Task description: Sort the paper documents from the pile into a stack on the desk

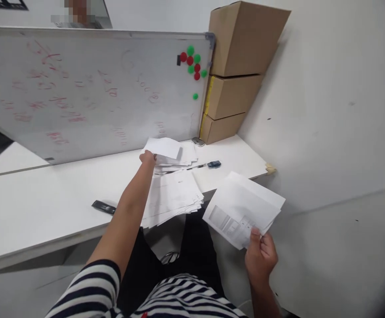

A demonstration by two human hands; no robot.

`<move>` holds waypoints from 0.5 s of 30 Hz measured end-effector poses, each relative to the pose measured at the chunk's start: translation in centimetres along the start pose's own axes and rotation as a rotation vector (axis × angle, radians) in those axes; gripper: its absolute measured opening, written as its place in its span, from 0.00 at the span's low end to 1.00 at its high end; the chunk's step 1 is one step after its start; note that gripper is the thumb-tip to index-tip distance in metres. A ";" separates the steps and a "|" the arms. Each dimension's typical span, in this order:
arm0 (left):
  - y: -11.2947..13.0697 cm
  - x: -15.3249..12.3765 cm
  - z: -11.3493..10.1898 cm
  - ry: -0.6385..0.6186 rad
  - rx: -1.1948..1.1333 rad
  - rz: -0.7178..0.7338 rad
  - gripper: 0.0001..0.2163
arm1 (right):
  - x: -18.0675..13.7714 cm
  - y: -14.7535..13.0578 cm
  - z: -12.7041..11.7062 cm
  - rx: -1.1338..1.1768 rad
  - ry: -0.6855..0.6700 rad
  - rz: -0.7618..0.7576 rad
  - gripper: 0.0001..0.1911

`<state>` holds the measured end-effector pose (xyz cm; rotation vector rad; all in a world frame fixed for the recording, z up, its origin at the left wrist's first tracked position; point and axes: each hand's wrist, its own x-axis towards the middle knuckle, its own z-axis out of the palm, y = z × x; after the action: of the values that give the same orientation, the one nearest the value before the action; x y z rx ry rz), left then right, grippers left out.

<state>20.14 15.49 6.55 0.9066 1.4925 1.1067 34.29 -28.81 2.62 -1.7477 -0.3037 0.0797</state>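
Observation:
My left hand (148, 157) reaches to the far side of the desk, its fingers closed on the near left edge of a white sheet of paper (163, 147). That sheet is lifted and tilted over a back stack of papers (186, 154). Closer to me, a larger pile of papers (175, 192) juts past the desk's front edge. Off to the right, my right hand (261, 256) grips a few printed sheets (245, 207) between thumb and fingers, held in the air beyond the desk edge. Dark print covers the lower left of the top one.
A whiteboard (96, 97) with red writing and round magnets stands along the desk (29, 198). Cardboard boxes (235, 97) are stacked at the back right, near a computer mouse (198, 141). A pen (196, 167), a small dark blue item (214, 164) and a black remote-like object (104, 207) lie about.

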 end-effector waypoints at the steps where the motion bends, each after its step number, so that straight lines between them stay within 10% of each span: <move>1: -0.1 0.1 0.9 -0.003 -0.011 -0.053 0.06 | -0.2 0.3 -0.2 0.014 -0.007 0.041 0.23; 6: -1.7 -2.4 0.4 -0.093 0.029 -0.060 0.11 | 0.1 1.2 1.4 0.011 -0.066 0.044 0.22; 15: -6.3 -18.7 -12.8 -0.897 -0.016 0.230 0.31 | 0.6 -4.2 7.1 0.183 -0.799 -0.274 0.15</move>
<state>11.16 -6.24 6.64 1.3504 0.6476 0.6971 32.68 -21.16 5.35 -1.4087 -1.0764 0.5925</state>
